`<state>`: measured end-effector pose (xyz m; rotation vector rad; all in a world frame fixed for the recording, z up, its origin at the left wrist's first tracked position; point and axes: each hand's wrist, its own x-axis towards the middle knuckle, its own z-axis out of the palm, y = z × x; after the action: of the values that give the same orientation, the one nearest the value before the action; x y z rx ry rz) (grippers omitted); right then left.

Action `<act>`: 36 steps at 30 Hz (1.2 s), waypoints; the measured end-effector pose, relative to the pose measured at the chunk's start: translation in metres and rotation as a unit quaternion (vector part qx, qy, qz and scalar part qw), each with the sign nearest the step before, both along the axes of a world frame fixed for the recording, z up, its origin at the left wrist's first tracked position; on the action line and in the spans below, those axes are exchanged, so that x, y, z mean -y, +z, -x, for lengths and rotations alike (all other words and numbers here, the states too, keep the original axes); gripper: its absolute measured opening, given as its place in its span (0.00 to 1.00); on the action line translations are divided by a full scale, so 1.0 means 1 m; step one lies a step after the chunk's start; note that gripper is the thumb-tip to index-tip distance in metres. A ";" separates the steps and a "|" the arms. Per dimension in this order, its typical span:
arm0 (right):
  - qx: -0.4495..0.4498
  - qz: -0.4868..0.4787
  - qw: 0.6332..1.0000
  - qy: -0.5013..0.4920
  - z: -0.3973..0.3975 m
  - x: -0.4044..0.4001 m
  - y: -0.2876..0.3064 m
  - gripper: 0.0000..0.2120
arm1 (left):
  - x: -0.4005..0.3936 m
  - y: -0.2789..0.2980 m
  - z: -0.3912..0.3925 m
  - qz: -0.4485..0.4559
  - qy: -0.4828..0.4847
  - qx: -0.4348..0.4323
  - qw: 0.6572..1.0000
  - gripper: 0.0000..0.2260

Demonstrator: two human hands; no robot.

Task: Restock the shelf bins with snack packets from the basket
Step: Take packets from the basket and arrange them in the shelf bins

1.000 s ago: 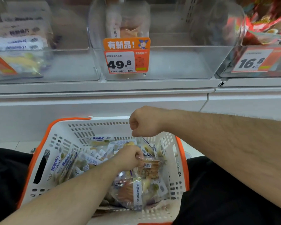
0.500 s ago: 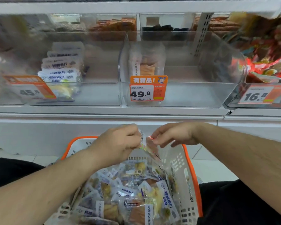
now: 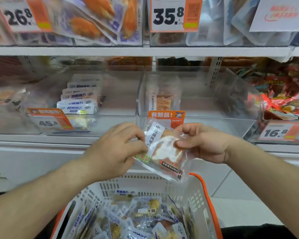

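Both hands, left hand (image 3: 116,150) and right hand (image 3: 204,144), have fingers pinched on the clear plastic snack packet with an orange filling (image 3: 164,149), above the white-and-orange basket (image 3: 193,195). Looks light, floppy and slippery, so I'd grip the sealed edges.

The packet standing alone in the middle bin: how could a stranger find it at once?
Find the middle shelf, then the clear bin behind the orange tag. One packet stands upright at its left wall, alone; the left neighbour bin holds a row of blue-labelled packets.
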<state>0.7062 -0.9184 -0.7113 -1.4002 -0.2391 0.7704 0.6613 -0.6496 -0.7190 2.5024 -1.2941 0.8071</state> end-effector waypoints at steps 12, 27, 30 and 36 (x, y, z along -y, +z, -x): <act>0.306 0.084 0.938 -0.138 0.007 -0.015 0.044 0.12 | 0.037 0.101 -0.031 0.042 0.143 -0.339 0.929 0.11; 0.390 0.242 0.759 -0.462 -0.038 0.027 0.052 0.06 | 0.058 0.108 -0.121 0.178 0.188 -0.201 0.945 0.08; 0.336 0.383 0.801 -0.315 -0.061 0.025 0.053 0.04 | 0.055 0.098 -0.131 0.172 0.222 -0.204 0.938 0.10; 0.123 0.463 0.873 -0.087 -0.115 0.013 0.043 0.13 | 0.054 0.090 -0.147 0.194 0.274 -0.229 0.914 0.08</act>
<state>0.8212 -0.9309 -0.6681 -2.4021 0.0948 0.5578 0.8079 -0.7034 -0.6292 2.5081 -0.2450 0.4532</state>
